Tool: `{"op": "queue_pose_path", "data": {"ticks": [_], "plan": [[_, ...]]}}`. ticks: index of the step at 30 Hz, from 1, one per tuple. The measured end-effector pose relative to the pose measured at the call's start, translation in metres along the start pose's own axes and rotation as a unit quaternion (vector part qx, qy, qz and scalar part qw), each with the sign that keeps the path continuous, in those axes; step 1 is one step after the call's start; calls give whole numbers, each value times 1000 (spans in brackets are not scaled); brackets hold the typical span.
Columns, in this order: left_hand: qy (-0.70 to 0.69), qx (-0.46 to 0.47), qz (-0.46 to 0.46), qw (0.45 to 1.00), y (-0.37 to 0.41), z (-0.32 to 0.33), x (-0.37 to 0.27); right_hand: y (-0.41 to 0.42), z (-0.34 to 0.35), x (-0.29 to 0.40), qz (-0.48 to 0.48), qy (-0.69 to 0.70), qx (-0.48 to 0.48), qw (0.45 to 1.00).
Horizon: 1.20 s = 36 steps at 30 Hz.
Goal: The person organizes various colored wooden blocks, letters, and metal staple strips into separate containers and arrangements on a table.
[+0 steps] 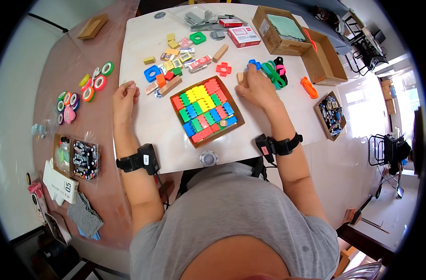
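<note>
My right hand [258, 87] is at the right of the white table, its thumb and fingers closed around a small wooden block [241, 79]. Just past its fingertips lies a blue plastic connector piece [255, 64]. Loosely curled, my left hand [124, 99] rests at the table's left edge with nothing visible in it. Between the hands stands a shallow cardboard box [238, 122] filled with rows of red, yellow, green and blue interlocking plastic bricks [202, 108]. A small wooden piece [223, 123] sits on top of the bricks near the box's near right side.
Wooden blocks [171, 86], erasers [200, 63] and a red connector [223, 69] lie beyond the box. Green straps [274, 75] and cardboard boxes [325, 66] are at right. A faceted clear object [208, 158] sits at the near edge. Tape rolls [100, 82] lie on the brown table at left.
</note>
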<state>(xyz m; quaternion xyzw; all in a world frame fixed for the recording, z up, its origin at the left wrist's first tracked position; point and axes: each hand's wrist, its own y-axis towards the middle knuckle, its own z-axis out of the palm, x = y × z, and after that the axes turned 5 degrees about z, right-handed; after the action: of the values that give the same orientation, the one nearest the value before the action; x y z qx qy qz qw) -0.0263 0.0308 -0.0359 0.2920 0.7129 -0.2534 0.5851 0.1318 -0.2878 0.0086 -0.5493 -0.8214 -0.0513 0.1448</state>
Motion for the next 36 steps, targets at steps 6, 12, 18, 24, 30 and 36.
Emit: {"op": "queue_pose_path", "data": {"ticks": [6, 12, 18, 24, 30, 36], "plan": [[-2, 5, -4, 1000, 2, -1, -1, 6, 4, -11, -37, -20, -31, 999], [11, 8, -11, 1000, 3, -3, 5, 4, -9, -13, -19, 5, -61, 998], [-33, 4, 10, 999, 4, -1, 8, 13, -9, -19, -19, 9, -78, 997], [-5, 6, -10, 1000, 4, -3, 7, 12, -11, -31, 1, -6, -31, 999], [-19, 0, -11, 1000, 4, -1, 5, 4, -19, -45, -63, -37, -21, 997], [-12, -8, -14, 1000, 1, -2, 2, 3, -51, -42, -66, 22, -49, 996]]}}
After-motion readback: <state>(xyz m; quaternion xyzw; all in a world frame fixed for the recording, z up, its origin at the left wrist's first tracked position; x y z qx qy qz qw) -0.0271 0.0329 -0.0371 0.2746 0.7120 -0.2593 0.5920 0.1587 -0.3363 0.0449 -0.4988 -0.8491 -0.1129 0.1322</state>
